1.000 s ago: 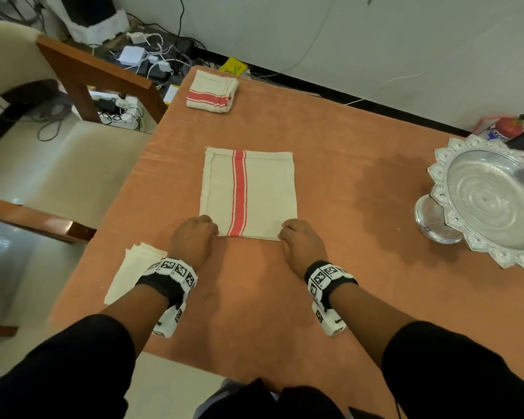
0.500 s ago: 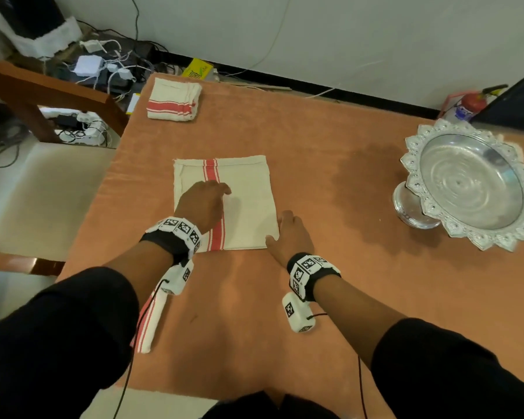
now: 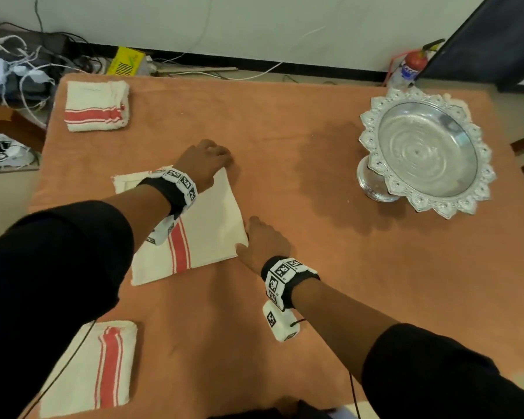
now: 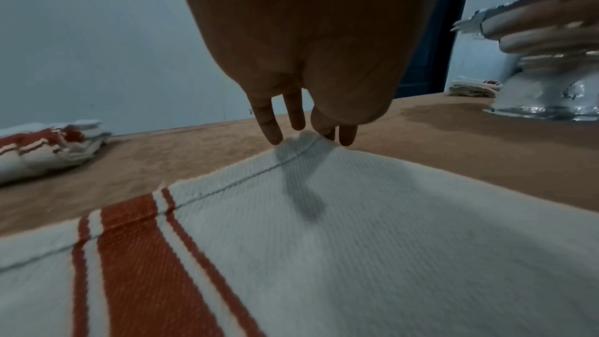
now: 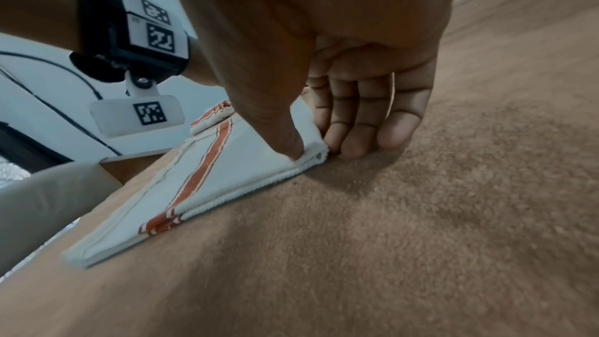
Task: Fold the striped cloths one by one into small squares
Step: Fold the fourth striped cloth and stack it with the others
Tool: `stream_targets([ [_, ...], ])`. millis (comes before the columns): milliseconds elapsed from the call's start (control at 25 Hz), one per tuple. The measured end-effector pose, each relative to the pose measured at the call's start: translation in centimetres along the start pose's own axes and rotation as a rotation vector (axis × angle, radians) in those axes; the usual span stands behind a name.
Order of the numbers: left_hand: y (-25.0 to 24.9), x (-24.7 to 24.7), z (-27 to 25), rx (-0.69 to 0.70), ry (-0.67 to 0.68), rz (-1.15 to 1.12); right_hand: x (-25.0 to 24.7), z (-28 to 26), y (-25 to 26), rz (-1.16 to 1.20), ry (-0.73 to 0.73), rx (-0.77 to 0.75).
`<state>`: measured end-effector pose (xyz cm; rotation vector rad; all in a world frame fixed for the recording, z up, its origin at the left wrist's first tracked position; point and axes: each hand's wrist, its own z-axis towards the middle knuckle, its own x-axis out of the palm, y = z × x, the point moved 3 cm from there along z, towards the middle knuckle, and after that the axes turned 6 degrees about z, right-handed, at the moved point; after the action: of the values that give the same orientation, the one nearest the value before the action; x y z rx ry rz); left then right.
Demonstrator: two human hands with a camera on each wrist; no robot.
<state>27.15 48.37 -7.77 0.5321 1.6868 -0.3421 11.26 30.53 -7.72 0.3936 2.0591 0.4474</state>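
Folded cloths (image 3: 97, 104) and silver bowl (image 3: 427, 149) flank striped cloth (image 3: 206, 234).

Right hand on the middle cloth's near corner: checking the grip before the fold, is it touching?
Touching. The right wrist view shows the right hand pinching the cloth corner, thumb on top.

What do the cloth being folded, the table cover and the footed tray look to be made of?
Striped cloth: woven cotton-like fabric, matte, with visible ribbed weave and a stitched hem. Table cover: orange-brown napped textile, perhaps fleece or felt, with a fuzzy pilled surface. Footed tray: shiny silver-coloured metal by its reflections, though plated plastic is possible.
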Motion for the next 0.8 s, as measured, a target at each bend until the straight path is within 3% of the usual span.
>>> stream_targets([
  [160, 1.1, -0.3, 2.2, 0.063, 0.037, 0.071, 0.1, -0.3, 0.0, -0.080, -0.007, -0.032],
  [480, 2.6, -1.0, 2.7, 0.110, 0.096, 0.007, 0.0, -0.2, 0.2, 0.078, -0.009, 0.064],
  [640, 3.2, -1.6, 1.2, 0.032, 0.044, -0.035, -0.1, -0.7, 0.8, 0.142, -0.015, 0.092],
  [800, 4.6, -2.9, -1.4, -0.107, -0.087, -0.140, 0.2, -2.2, 3.0, 0.111, -0.149, -0.056],
])
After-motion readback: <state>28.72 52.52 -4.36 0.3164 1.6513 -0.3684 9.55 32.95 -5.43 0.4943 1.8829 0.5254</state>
